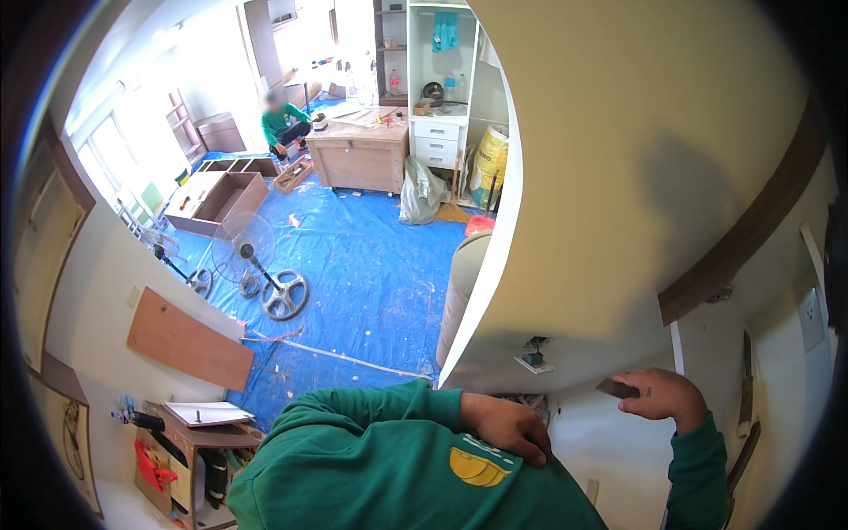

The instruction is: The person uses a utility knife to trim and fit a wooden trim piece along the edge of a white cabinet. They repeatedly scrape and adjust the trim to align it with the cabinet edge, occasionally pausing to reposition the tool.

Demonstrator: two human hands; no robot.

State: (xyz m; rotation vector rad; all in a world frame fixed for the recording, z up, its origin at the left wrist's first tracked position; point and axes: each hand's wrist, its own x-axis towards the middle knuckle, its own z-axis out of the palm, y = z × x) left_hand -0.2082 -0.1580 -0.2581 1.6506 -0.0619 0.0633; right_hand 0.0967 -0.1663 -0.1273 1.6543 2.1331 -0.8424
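Note:
My right hand (664,394) is raised beside the wall at the right, closed around a small flat dark-brown block (617,389) whose end sticks out past the fingers. My left hand (511,427) lies against the front of my green sweater (389,468), next to its yellow print. Its fingers are curled and partly hidden, so I cannot make out what they hold, if anything. Nearest to both hands is the cream wall (609,177), with an open outlet box (533,355) showing wires low on it. A curved dark wood strip (742,230) runs along the wall above my right hand.
Blue sheeting (371,265) covers the floor, with a standing fan (265,269) on it. A wooden board (190,340) leans at the left above a small tool cabinet (190,442). Farther off, a person in green (283,122) crouches beside a large wooden chest (358,159).

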